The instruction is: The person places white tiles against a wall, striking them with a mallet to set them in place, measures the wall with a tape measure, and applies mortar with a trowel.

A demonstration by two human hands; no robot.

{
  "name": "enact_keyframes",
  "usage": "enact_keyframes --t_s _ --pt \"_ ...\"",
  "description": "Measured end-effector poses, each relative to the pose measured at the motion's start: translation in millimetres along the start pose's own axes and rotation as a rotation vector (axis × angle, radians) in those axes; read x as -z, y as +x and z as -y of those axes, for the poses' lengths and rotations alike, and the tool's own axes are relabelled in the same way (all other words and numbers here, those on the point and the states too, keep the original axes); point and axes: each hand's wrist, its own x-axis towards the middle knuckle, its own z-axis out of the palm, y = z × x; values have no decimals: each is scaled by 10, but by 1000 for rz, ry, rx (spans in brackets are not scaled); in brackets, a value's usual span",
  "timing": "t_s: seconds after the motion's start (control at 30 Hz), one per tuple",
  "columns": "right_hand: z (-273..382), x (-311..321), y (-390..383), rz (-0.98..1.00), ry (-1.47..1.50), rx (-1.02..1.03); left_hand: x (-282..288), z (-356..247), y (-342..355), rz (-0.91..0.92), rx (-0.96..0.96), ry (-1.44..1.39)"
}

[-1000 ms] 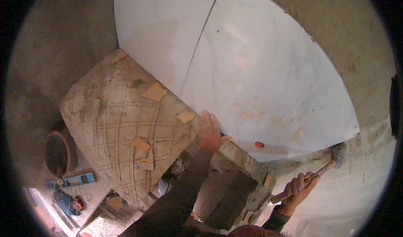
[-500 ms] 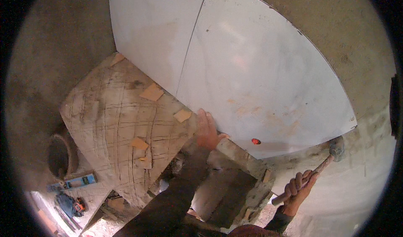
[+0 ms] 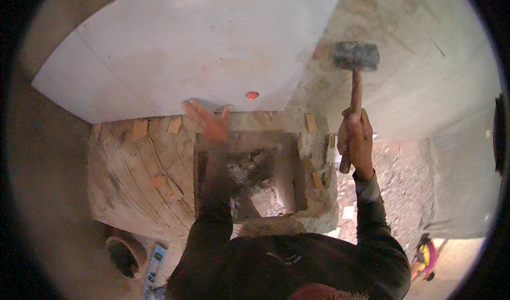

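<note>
A rubber mallet (image 3: 357, 56) with a black head and wooden handle is upright in my right hand (image 3: 357, 140). My fingers wrap round its handle, and the head is in front of the wall just right of the white tiles. My left hand (image 3: 210, 123) lies with fingers spread against the lower edge of a large white tile (image 3: 228, 45). A small round hole with orange-red inside (image 3: 252, 95) shows near that edge, right of the hand. A thin joint runs between this tile and another white tile (image 3: 69, 79) at the left.
Below the tiles is a ledge with scored mortar (image 3: 122, 167) and several tan chips (image 3: 140, 129). A rectangular opening (image 3: 255, 162) in it sits under my left forearm. Lower left are a blue spirit level (image 3: 153, 271) and a round dark-mouthed container (image 3: 125, 255). Rubble ground (image 3: 398, 183) lies right.
My view has turned, so the tiles now appear level and farther left. The mallet has swung up from the tile's lower right corner. My left hand stays on the lower edge.
</note>
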Motion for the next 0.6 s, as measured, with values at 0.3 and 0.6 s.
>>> enact_keyframes --t_s 0.3,0.6 --pt "-1063 555 -307 273 -940 314 184 -1210 691 27 -619 241" --pt "-1576 448 463 588 -1188 818 -27 -1252 622 -45 -624 361"
